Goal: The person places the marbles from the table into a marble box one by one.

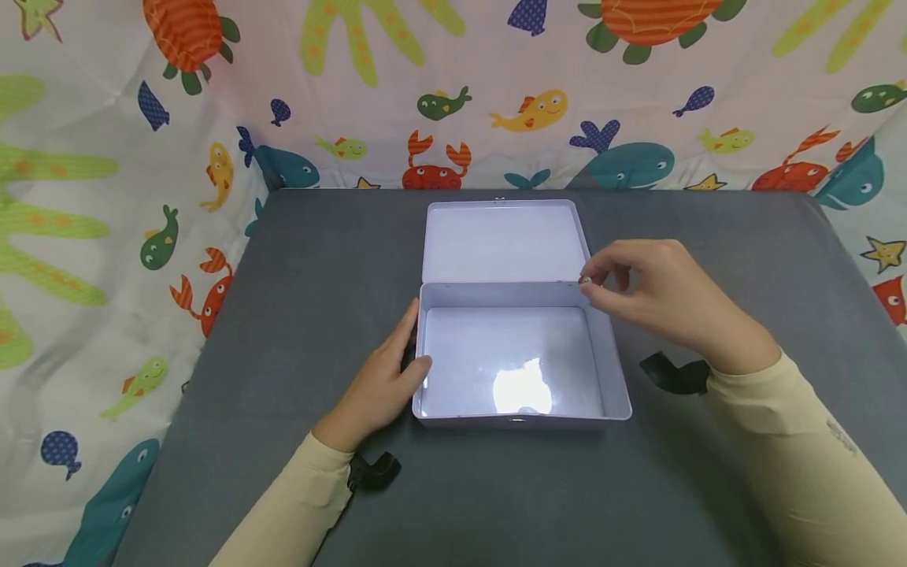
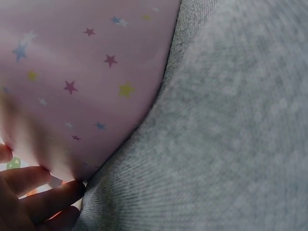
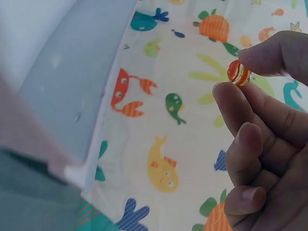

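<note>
The box [image 1: 510, 295] sits near the middle of the tabletop [image 1: 319, 244], its lid [image 1: 505, 240] laid back toward the tabletop's far edge and its open side facing up. Pale walls and a pale floor show inside it, with a bright glare on the floor toward the front; the outside, seen in the left wrist view, is pink and printed with blue, yellow, red and white stars. Of the two hands, the left hand [image 1: 379, 386] rests against the box's left wall, its fingers extended along the outside and its thumb at the rim. The right hand [image 1: 655, 295] grips a small bead [image 3: 238, 73] between thumb and index finger, with its other fingers bent and holding nothing. The bead, red-orange with pale stripes, is in the air at the box's back right corner, just beside the hinge line between box and lid; whether it touches the rim cannot be told. A black band piece [image 1: 673, 374] shows at the right wrist, and pale yellow sleeves [image 1: 801, 441] cover both forearms. Beyond the tabletop's far edge and its left and right edges hangs a white cloth [image 1: 383, 110] printed with crabs, fish, whales and turtles.
</note>
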`<act>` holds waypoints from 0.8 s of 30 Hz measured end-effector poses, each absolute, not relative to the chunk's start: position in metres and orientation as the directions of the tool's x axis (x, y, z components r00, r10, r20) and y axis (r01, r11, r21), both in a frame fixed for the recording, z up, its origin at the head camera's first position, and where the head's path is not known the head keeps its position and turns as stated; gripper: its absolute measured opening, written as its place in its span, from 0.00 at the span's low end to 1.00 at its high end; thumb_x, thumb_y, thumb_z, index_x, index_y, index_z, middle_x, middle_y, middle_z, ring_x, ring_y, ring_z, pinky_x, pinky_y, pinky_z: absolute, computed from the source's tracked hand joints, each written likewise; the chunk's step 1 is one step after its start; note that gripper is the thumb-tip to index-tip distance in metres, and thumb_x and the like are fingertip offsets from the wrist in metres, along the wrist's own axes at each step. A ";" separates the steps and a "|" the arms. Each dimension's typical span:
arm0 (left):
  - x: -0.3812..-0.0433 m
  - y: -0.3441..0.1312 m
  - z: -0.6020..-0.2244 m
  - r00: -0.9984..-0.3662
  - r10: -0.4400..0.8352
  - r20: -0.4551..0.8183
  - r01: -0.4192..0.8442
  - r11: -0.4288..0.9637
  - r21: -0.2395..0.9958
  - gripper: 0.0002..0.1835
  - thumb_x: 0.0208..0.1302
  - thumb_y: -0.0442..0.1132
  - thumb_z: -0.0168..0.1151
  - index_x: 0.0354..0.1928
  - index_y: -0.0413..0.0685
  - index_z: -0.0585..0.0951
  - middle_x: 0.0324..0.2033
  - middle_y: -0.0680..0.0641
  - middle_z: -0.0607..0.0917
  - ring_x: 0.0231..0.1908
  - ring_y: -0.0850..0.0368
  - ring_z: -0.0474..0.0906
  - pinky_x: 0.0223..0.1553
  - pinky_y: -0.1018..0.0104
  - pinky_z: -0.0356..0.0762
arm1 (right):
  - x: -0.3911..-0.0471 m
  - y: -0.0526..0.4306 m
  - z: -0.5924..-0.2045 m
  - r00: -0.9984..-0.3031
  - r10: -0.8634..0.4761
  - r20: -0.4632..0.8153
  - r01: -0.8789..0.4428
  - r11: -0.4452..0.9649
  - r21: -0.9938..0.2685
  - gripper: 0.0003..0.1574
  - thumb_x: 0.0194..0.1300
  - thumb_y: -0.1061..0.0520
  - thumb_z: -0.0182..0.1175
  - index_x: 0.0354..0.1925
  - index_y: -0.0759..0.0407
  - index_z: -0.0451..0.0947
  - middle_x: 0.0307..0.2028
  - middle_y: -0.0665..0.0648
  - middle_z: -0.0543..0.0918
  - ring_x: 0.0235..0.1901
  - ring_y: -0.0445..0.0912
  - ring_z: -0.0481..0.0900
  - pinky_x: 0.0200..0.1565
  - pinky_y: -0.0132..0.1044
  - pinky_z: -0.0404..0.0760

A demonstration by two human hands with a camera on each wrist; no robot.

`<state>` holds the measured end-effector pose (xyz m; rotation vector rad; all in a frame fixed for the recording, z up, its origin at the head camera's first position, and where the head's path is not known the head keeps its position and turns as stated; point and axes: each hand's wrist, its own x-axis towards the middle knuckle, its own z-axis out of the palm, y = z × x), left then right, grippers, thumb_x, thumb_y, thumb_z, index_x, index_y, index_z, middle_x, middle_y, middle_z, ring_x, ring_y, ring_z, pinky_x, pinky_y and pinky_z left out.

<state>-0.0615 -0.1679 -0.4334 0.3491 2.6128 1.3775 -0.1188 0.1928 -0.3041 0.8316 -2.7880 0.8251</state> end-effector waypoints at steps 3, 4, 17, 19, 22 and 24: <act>-0.061 -0.168 -0.433 -0.960 0.279 -0.033 0.132 0.553 0.823 0.42 0.76 0.48 0.49 0.86 0.65 0.44 0.83 0.60 0.51 0.80 0.55 0.54 0.77 0.42 0.57 | -0.124 0.181 -0.301 -0.823 -0.500 0.269 -0.566 0.678 -0.469 0.08 0.61 0.63 0.74 0.41 0.55 0.91 0.32 0.46 0.87 0.31 0.41 0.74 0.29 0.31 0.75; -0.061 -0.169 -0.433 -0.959 0.281 -0.029 0.136 0.550 0.824 0.42 0.76 0.48 0.50 0.86 0.65 0.44 0.83 0.60 0.51 0.80 0.55 0.54 0.77 0.42 0.57 | -0.125 0.177 -0.299 -0.818 -0.508 0.269 -0.572 0.673 -0.469 0.08 0.62 0.63 0.74 0.40 0.55 0.91 0.32 0.46 0.87 0.31 0.41 0.74 0.29 0.31 0.75; -0.062 -0.170 -0.434 -0.958 0.285 -0.015 0.153 0.556 0.817 0.43 0.76 0.48 0.50 0.86 0.64 0.44 0.83 0.57 0.52 0.80 0.54 0.55 0.76 0.41 0.59 | -0.136 0.142 -0.296 -0.808 -0.554 0.202 -0.563 0.622 -0.544 0.06 0.65 0.58 0.73 0.42 0.54 0.91 0.35 0.48 0.89 0.34 0.43 0.76 0.31 0.34 0.75; -0.063 -0.170 -0.434 -0.959 0.283 -0.019 0.150 0.562 0.813 0.43 0.76 0.48 0.50 0.86 0.65 0.44 0.83 0.57 0.52 0.80 0.54 0.55 0.75 0.41 0.59 | -0.138 0.138 -0.299 -0.807 -0.558 0.194 -0.558 0.613 -0.559 0.05 0.66 0.58 0.72 0.41 0.54 0.91 0.34 0.48 0.89 0.34 0.43 0.76 0.30 0.35 0.75; -0.062 -0.169 -0.433 -0.960 0.279 -0.029 0.140 0.565 0.813 0.43 0.75 0.49 0.50 0.86 0.66 0.44 0.83 0.58 0.52 0.80 0.55 0.54 0.76 0.42 0.59 | -0.142 0.131 -0.303 -0.804 -0.569 0.172 -0.550 0.603 -0.578 0.04 0.66 0.58 0.72 0.40 0.52 0.90 0.33 0.47 0.87 0.33 0.44 0.76 0.30 0.36 0.75; -0.062 -0.169 -0.432 -0.961 0.275 -0.032 0.134 0.563 0.815 0.43 0.75 0.49 0.50 0.86 0.66 0.44 0.83 0.58 0.52 0.80 0.55 0.54 0.76 0.42 0.58 | -0.143 0.127 -0.306 -0.800 -0.580 0.154 -0.545 0.595 -0.590 0.03 0.66 0.58 0.72 0.39 0.52 0.90 0.32 0.47 0.87 0.33 0.44 0.76 0.31 0.36 0.75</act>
